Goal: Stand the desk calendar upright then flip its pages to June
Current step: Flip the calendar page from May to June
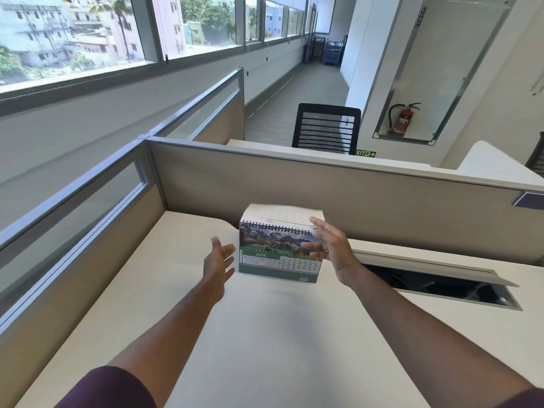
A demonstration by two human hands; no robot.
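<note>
Desk calendar (279,254) stood upright on table (265,334), June showing; right hand (329,245) nearer at spiral, both grips spread, left hand (219,257) just beside.

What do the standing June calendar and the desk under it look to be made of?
The green desk calendar with mountain photo: printed paper pages, probably on a card stand, slightly glossy; a dark wire spiral binds the top edge. The cream desk top: smooth, matte, likely laminate over board; it is evenly coloured with no grain, so the core stays uncertain.
</note>
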